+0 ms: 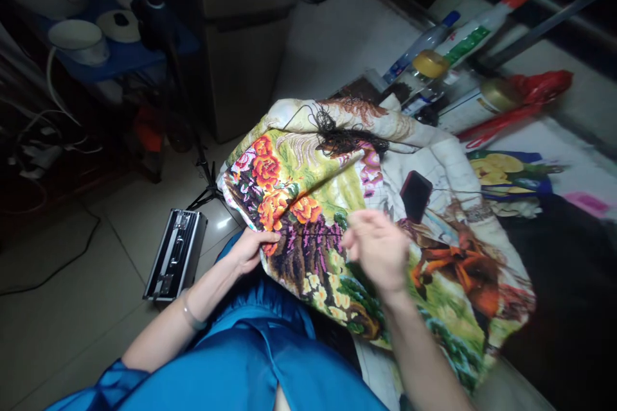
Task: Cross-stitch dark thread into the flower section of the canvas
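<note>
Patterned cloth (308, 250) spread across frame centre. Left hand (250, 249) pinched its edge, left of centre. Right hand (378, 247), right of centre, blurred, fingers curled; couldn't tell what they held. Black thread bundle (349, 139) lay upper centre.

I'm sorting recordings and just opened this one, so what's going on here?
A person in blue clothing has a large flowered cloth spread out in front of them. The left hand grips its edge, thumb on top. The right hand, blurred, is over the cloth, and a dark thread seems to run towards it; what its fingers hold can't be made out. A tangle of dark threads lies on the cloth's far part.
</note>
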Motion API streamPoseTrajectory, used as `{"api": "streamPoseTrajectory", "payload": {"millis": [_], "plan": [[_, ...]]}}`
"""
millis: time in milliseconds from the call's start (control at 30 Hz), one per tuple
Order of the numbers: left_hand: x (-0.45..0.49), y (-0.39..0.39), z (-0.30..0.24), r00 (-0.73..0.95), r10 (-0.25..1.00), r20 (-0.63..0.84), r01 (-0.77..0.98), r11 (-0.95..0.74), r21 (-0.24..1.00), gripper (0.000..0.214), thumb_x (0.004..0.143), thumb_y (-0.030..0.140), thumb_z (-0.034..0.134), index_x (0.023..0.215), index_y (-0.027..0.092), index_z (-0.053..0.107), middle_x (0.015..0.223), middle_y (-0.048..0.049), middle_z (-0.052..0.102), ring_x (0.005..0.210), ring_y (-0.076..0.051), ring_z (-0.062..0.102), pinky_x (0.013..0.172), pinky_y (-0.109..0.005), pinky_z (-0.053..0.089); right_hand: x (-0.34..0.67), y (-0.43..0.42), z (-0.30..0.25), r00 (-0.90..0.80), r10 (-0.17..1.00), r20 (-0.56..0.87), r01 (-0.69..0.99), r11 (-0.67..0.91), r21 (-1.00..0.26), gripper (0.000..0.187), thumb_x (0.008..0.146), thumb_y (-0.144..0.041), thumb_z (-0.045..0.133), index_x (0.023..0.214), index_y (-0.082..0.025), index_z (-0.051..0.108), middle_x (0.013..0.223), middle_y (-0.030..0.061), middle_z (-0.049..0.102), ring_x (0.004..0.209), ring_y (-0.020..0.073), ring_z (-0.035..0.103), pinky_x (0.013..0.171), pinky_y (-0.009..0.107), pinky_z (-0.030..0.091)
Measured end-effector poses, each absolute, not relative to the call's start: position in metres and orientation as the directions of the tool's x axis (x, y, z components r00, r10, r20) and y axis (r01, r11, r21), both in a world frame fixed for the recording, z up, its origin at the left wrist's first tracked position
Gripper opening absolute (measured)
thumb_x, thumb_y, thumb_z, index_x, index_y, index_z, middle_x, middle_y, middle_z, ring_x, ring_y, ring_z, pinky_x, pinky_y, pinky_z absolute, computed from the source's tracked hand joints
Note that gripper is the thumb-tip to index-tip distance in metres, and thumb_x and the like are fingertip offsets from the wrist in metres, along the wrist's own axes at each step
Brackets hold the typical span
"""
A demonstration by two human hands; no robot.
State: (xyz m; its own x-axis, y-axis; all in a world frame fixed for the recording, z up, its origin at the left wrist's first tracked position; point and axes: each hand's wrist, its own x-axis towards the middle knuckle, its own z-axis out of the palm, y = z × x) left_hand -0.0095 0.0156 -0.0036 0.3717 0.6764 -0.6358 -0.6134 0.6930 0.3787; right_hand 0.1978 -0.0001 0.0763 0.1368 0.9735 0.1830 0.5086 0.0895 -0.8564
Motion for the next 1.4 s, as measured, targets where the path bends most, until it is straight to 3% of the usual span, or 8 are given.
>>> {"api": "streamPoseTrajectory", "payload": {"millis": [100,267,400,600,833,1100,1400], "plan": [[-0.010,0.016,-0.003,0.395,0.654,-0.645,-0.601,0.715,0.357,0.044,0.044,0.001,0.078,0.086,0.011,0.071,0.078,-0.0100,0.076,0.089,-0.029,0.071,0.096,-0.043,0.050,0.153,-0.009,0.046,-0.008,0.996,0.084,0.547,0.075,-0.834,0.020,0.090,-0.032,0.051,0.078,-0.020,0.062,0.049,-0.0030,0.054,0.038,0.0112,0.049,0.040,0.022,0.038],[-0.009,0.015,-0.004,0.381,0.681,-0.626,-0.611,0.693,0.382,0.049,0.046,0.001,0.078,0.093,0.013,0.071,0.080,-0.0080,0.077,0.089,-0.029,0.071,0.097,-0.043,0.049,0.138,-0.010,0.034,-0.099,0.993,0.057,0.733,0.112,-0.671,0.024,0.090,-0.022,0.045,0.096,-0.017,0.068,0.081,0.0060,0.073,0.061,0.0155,0.066,0.063,0.023,0.049],[-0.007,0.013,-0.005,0.347,0.693,-0.631,-0.626,0.673,0.394,0.049,0.046,0.004,0.079,0.094,0.015,0.072,0.083,-0.0078,0.077,0.089,-0.029,0.071,0.095,-0.043,0.051,0.136,-0.018,0.030,-0.175,0.983,-0.053,0.795,0.109,-0.597,0.023,0.090,-0.020,0.048,0.091,-0.019,0.071,0.076,0.0045,0.074,0.063,0.0175,0.069,0.062,0.023,0.047],[-0.002,0.013,-0.002,0.276,0.707,-0.652,-0.620,0.649,0.441,0.057,0.041,0.010,0.084,0.096,0.013,0.071,0.085,-0.0089,0.077,0.089,-0.029,0.070,0.093,-0.044,0.051,0.133,-0.034,0.033,-0.388,0.898,-0.210,0.736,0.164,-0.657,0.023,0.088,-0.015,0.052,0.085,-0.022,0.073,0.081,0.0017,0.075,0.070,0.0168,0.071,0.065,0.022,0.046],[-0.003,0.013,-0.001,0.267,0.703,-0.660,-0.590,0.661,0.465,0.048,0.036,0.010,0.084,0.082,0.013,0.071,0.083,-0.0093,0.076,0.090,-0.030,0.070,0.091,-0.042,0.051,0.141,-0.019,0.035,-0.096,0.991,-0.093,0.682,-0.003,-0.732,0.027,0.089,-0.021,0.047,0.094,-0.017,0.073,0.062,0.0022,0.069,0.054,0.0154,0.064,0.054,0.023,0.046],[-0.005,0.012,-0.002,0.263,0.701,-0.663,-0.589,0.661,0.465,0.047,0.036,0.009,0.083,0.082,0.012,0.072,0.081,-0.0098,0.076,0.084,-0.029,0.071,0.090,-0.043,0.051,0.136,-0.013,0.028,-0.094,0.994,-0.057,0.727,0.030,-0.686,0.027,0.087,-0.021,0.048,0.091,-0.020,0.075,0.055,0.0004,0.067,0.046,0.0154,0.061,0.056,0.024,0.049],[-0.004,0.012,-0.003,0.269,0.706,-0.655,-0.598,0.656,0.460,0.048,0.035,0.011,0.085,0.081,0.013,0.072,0.079,-0.0081,0.076,0.083,-0.029,0.071,0.091,-0.043,0.051,0.138,-0.010,0.032,-0.146,0.988,-0.045,0.779,0.087,-0.621,0.028,0.084,-0.014,0.051,0.091,-0.020,0.077,0.082,0.0047,0.076,0.065,0.0180,0.071,0.066,0.024,0.052]]}}
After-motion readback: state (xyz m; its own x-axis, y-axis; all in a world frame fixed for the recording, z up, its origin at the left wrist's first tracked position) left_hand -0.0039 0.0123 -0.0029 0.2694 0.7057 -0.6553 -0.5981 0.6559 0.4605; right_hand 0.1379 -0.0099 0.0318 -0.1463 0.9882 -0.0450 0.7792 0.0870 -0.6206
